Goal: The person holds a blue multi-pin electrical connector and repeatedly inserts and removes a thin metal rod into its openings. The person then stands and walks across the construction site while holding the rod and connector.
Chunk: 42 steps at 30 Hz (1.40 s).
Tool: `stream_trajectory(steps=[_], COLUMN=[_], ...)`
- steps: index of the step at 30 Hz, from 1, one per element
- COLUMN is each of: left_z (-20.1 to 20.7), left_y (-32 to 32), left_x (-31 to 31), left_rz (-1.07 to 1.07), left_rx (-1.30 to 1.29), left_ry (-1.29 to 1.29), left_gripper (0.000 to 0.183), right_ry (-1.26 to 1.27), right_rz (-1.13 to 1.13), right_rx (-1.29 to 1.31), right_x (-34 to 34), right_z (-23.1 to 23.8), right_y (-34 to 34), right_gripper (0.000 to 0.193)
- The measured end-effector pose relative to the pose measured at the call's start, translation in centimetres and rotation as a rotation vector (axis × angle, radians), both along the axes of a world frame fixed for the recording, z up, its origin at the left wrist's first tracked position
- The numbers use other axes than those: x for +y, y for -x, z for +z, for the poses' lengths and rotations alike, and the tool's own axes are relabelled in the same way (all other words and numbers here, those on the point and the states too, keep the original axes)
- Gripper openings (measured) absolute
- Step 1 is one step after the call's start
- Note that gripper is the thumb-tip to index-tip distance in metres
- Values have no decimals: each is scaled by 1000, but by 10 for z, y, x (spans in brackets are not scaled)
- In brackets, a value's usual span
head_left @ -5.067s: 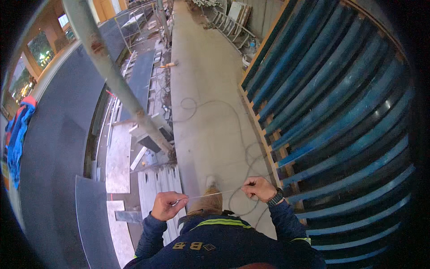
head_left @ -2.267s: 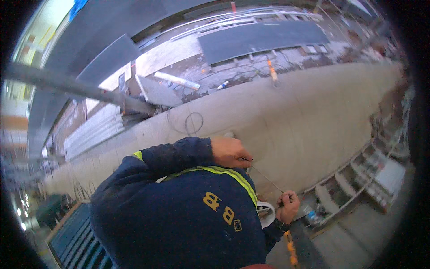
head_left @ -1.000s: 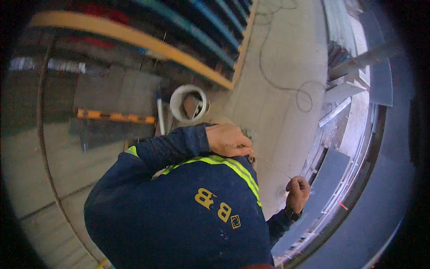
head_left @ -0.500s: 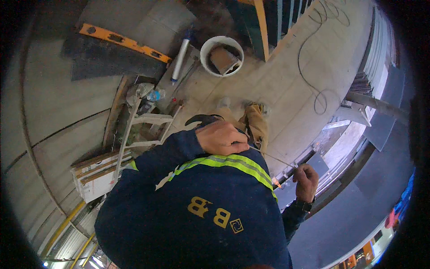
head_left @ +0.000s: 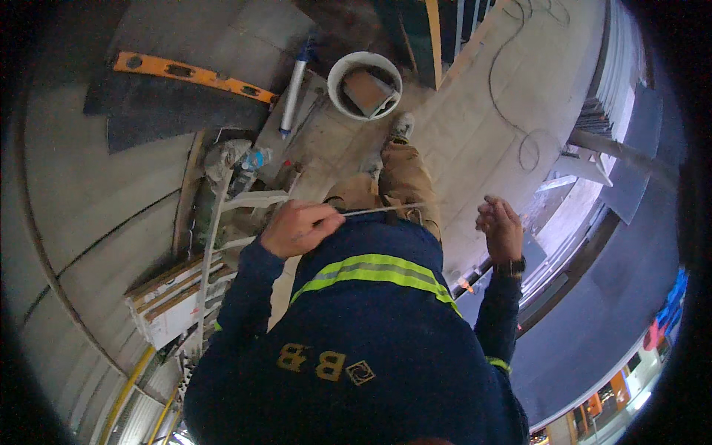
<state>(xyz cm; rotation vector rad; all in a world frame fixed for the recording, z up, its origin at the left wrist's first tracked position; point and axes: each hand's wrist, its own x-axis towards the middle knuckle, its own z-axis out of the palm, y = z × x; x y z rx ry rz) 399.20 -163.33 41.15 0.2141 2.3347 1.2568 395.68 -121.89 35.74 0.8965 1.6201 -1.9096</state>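
My left hand is closed on one end of a thin pale rod, in front of my waist. The rod points right, and its free end looks blurred above my trousers. My right hand, with a dark watch at the wrist, is raised well to the right of the rod. Its fingers are loosely bent and apart, and I see nothing in them. Behind my left hand stands a pale stepladder.
A white bucket with brown pieces inside stands ahead. Left of it are a sealant gun and an orange spirit level. A cable lies on the floor at right, near stacked panels. A dark sheet surface borders my right side.
My left hand has moved left with the rod. My right hand has come off the rod's other end and risen slightly. One foot has stepped forward toward the bucket.
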Motion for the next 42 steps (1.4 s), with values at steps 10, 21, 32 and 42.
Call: stream_trajectory(steps=[10,21,32,42], left_z=[16,-40,-39,-25], left_y=[45,60,70,22], left_x=[-27,-55,-126,-129], left_rz=[277,318,326,569], left_rx=[-415,-833,-797,-728], left_ry=[533,453,551,424], left_gripper=[21,18,15,20], right_ry=[-75,-426,-771,-361], right_rz=[203,245,792,623], right_rx=[-209,32,387,74], right_x=[-52,-243,-416,-436], right_z=[-361,-538,-493,-410], right_y=[94,147,187,235], right_gripper=[39,45,44,76])
